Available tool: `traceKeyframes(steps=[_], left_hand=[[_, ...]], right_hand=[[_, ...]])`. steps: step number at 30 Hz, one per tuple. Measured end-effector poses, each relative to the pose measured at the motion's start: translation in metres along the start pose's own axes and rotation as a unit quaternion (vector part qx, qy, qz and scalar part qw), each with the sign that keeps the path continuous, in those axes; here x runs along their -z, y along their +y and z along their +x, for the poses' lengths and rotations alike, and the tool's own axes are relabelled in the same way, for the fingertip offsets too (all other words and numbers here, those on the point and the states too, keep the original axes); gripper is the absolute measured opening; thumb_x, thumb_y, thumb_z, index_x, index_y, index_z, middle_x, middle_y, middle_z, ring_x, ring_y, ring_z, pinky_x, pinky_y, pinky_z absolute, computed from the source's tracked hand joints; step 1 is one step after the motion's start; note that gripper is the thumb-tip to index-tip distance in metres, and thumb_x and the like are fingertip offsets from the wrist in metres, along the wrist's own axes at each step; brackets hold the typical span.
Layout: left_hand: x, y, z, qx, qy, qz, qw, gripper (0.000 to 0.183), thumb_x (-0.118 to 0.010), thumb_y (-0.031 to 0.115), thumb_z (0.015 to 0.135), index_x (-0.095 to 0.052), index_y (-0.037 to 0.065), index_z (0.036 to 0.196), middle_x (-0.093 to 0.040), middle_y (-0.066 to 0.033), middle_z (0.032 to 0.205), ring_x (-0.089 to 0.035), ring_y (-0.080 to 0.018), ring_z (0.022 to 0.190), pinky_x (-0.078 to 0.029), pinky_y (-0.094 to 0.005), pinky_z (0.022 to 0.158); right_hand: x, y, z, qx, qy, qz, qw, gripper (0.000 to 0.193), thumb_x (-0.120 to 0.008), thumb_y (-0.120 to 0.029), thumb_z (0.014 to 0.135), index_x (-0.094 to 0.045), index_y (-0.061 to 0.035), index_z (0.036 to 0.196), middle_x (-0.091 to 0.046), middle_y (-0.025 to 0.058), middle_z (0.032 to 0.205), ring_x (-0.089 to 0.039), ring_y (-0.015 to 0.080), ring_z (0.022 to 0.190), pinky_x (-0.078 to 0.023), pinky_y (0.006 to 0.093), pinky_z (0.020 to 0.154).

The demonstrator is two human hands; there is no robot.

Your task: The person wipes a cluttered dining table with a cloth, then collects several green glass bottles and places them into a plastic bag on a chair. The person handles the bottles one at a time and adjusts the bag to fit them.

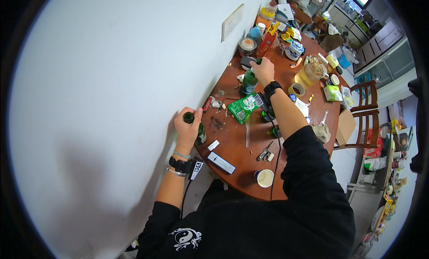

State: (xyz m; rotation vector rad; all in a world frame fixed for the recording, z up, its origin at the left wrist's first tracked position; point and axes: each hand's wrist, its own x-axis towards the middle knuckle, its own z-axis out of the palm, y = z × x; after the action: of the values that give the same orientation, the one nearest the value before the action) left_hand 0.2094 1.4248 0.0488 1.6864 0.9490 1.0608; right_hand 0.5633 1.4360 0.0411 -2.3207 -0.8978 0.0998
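Observation:
My left hand point(186, 127) is wrapped around the neck of a green glass bottle point(202, 136) at the table's left edge, close to the wall. That bottle's mouth is uncapped and faces up past my fingers. Farther off, my right hand point(264, 70) grips the top of a second green bottle point(249, 83), which looks upright on the table; the fingers hide part of its neck. A green packet point(243, 108) lies between the two bottles. Beside my right forearm are green-topped containers, partly hidden by the arm and a cable. Black straps with small devices circle both wrists.
On the wooden table point(237, 142) are a long white-and-blue box point(221, 163), a paper cup point(265, 178), a small metal tool point(265, 152), a tape roll point(296, 89) and a pitcher of yellowish liquid point(310, 75). Jars crowd the far end. A white wall point(134, 57) borders the left.

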Motion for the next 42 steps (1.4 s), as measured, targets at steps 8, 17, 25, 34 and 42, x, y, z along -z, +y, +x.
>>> traceKeyframes(steps=[8,17,25,34,42], left_hand=[[0.011,0.095,0.005,0.043,-0.159,-0.058,0.985,0.056,-0.068,0.006,0.091,-0.049,0.003,0.144,-0.067,-0.0102,0.118,-0.054,-0.0045,0.062,-0.049,-0.022,0.059],[0.019,0.102,-0.019,0.001,-0.155,-0.013,0.988,0.066,-0.064,-0.008,0.088,-0.043,0.001,0.149,-0.062,-0.0085,0.128,-0.058,-0.0052,0.085,-0.05,-0.0206,0.074],[0.042,0.087,-0.067,-0.003,-0.049,0.058,0.997,0.05,-0.072,0.009,0.087,-0.057,-0.003,0.134,-0.067,-0.0136,0.121,-0.063,-0.0172,0.107,-0.049,-0.0333,0.094],[0.049,0.104,-0.121,-0.008,-0.013,0.028,0.999,0.04,-0.075,0.01,0.085,-0.065,-0.003,0.122,-0.073,-0.0104,0.106,-0.066,-0.0148,0.097,-0.053,-0.0313,0.087],[0.101,0.106,-0.165,0.107,0.067,0.0,0.992,0.026,-0.076,0.001,0.076,-0.071,-0.004,0.102,-0.072,-0.0086,0.1,-0.065,-0.0148,0.091,-0.051,-0.0305,0.086]], right_hand=[[0.069,-0.068,-0.099,0.199,-0.001,0.025,0.98,0.032,-0.074,-0.03,0.083,-0.062,-0.0022,0.093,-0.069,0.0219,0.082,-0.068,0.0423,0.081,-0.054,0.0511,0.071],[0.104,-0.15,-0.224,0.29,-0.04,0.108,0.95,0.032,-0.074,-0.028,0.084,-0.055,-0.0016,0.082,-0.063,0.0163,0.065,-0.066,0.0361,0.063,-0.052,0.0457,0.057],[0.101,-0.159,-0.286,0.352,-0.064,0.144,0.923,0.035,-0.069,-0.022,0.089,-0.056,0.0055,0.106,-0.065,0.0161,0.075,-0.064,0.0329,0.071,-0.053,0.0405,0.061],[0.137,-0.134,-0.323,0.358,-0.155,0.222,0.894,0.052,-0.064,-0.027,0.092,-0.047,0.0058,0.128,-0.066,0.0183,0.095,-0.065,0.0344,0.082,-0.055,0.0425,0.068],[0.195,0.056,-0.26,0.023,-0.009,0.072,0.997,0.039,-0.078,-0.023,0.084,-0.063,-0.0036,0.115,-0.068,0.0148,0.1,-0.068,0.0254,0.08,-0.055,0.0373,0.069]])
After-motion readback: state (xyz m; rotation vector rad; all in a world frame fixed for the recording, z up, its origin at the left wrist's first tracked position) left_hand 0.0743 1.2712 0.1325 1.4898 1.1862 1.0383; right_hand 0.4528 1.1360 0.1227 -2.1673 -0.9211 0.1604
